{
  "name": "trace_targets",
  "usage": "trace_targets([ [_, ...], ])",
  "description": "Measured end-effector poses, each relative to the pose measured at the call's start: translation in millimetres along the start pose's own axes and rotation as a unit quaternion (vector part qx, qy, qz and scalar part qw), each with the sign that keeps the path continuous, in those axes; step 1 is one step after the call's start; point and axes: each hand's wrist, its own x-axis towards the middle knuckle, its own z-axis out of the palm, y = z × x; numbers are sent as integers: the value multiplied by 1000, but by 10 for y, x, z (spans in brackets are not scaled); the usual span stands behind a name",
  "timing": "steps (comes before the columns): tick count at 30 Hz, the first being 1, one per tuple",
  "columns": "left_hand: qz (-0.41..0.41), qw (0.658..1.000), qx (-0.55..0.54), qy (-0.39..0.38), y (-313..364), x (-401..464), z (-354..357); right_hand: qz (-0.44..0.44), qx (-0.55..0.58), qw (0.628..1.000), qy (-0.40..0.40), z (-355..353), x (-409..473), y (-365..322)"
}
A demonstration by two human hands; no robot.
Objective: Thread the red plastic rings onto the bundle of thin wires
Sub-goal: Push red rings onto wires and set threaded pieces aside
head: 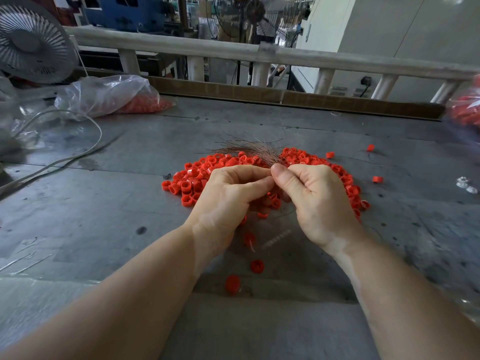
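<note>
A scuffed, dull grey metal table (pixel 104 209) spreads under both forearms. Far off to the left hand's side stand a round white slatted fan (pixel 31 40) and a crumpled clear plastic bag (pixel 104 94) holding red pieces. Just beyond and beneath both hands lies a heap of red plastic rings (pixel 197 175), short glossy tubes, with a few strays near the wrists and off to the right. The left hand (pixel 228 198) and right hand (pixel 317 198) meet fingertip to fingertip, each curled and pinching the base of the bundle of thin wires (pixel 249 149). The hair-fine, coppery strands fan out away from the fingertips, up and leftward over the heap. Whether a ring sits between the fingers is hidden.
</note>
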Motion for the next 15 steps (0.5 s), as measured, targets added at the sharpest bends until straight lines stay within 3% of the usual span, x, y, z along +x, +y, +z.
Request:
trace_targets([
  [8,6,1000,-9,-5,-12,15,4,-19,-32,999,18,-5,-6,16],
  [15,-18,996,-87,-12,-6,47,-18,-65,-152,985,48,-20,-1,70],
])
